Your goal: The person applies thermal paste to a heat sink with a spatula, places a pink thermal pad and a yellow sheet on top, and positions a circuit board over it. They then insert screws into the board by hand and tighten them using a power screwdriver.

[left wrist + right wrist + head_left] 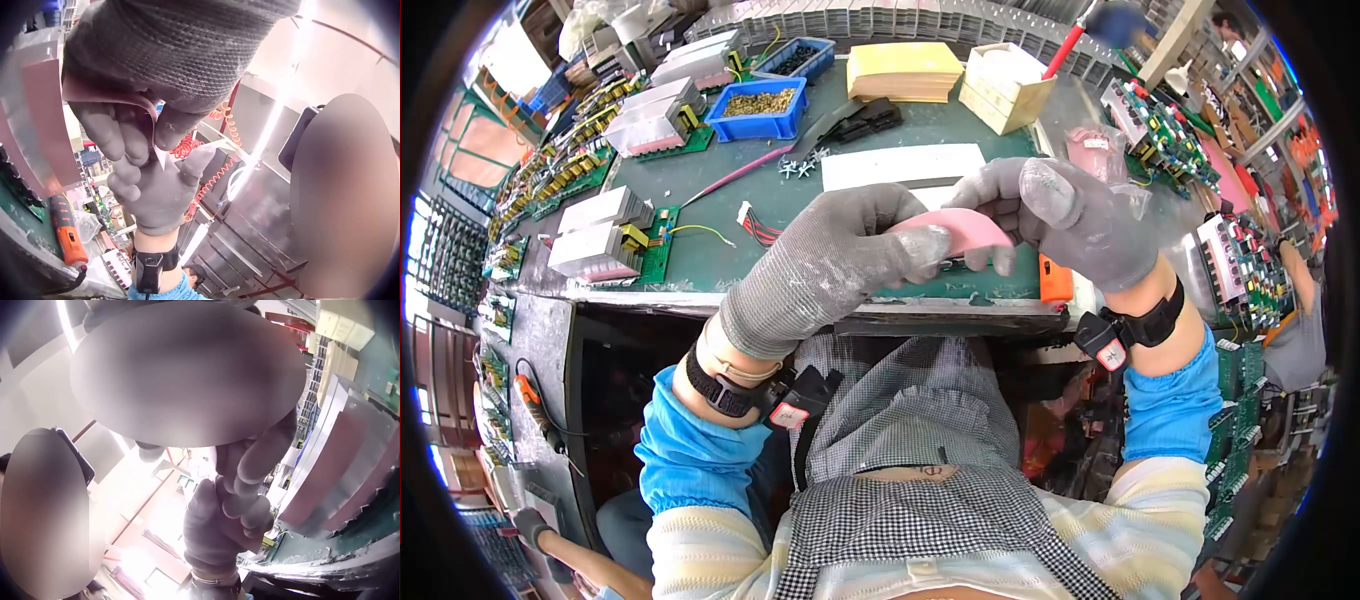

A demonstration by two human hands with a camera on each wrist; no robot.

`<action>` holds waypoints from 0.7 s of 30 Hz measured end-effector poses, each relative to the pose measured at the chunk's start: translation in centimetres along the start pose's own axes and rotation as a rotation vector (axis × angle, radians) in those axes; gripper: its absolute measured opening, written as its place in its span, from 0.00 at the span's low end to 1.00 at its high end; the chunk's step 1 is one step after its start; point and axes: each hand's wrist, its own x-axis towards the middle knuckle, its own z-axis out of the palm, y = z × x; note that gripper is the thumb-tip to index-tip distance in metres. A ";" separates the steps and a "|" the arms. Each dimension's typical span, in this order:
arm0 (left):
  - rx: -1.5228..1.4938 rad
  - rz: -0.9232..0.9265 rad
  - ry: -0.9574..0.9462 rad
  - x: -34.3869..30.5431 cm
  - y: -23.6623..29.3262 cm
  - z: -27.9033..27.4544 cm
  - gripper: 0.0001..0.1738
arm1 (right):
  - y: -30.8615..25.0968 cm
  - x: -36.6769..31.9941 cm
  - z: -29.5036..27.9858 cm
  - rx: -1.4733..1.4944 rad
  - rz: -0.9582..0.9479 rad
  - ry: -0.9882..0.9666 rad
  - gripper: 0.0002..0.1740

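Note:
A thin, bent pink sheet (965, 228) is held over the near edge of the bench. My left hand (835, 255), in a grey glove, pinches its left part between thumb and fingers. In the left wrist view, the pink sheet (106, 92) curves down to a pale tip by the thumb. My right hand (1085, 215), also gloved, has its fingers at the sheet's right end, with the thumb raised away from it. Behind the hands lies a long pale metal block (905, 165); pink strips (325, 462) show along its side in the right wrist view.
An orange-and-grey tool (1055, 280) lies right of the hands. At the back are a blue bin (758, 108) of brass-coloured parts, a yellow stack (903, 72) and a pale box (1005, 90). Circuit boards with heat sinks (600, 235) line the left; connector wires (757, 225) lie nearer.

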 end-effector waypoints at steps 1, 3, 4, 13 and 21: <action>0.018 -0.003 0.009 0.1 -0.1 -0.1 0.24 | -0.1 0.4 0.0 -0.102 0.014 -0.021 0.27; 0.114 -0.011 0.028 0.3 0.2 -0.3 0.22 | -0.6 1.2 0.0 -0.307 0.039 -0.060 0.24; 0.164 -0.013 0.037 0.6 0.4 -0.4 0.21 | -0.6 1.4 -0.2 -0.331 0.027 -0.024 0.21; 0.407 -0.009 0.120 2.8 1.8 -7.2 0.10 | -2.4 4.4 -4.6 -0.590 0.046 0.076 0.13; 0.826 0.022 -0.002 10.6 0.7 -11.7 0.09 | 0.8 12.8 -11.7 -1.071 -0.076 -0.133 0.09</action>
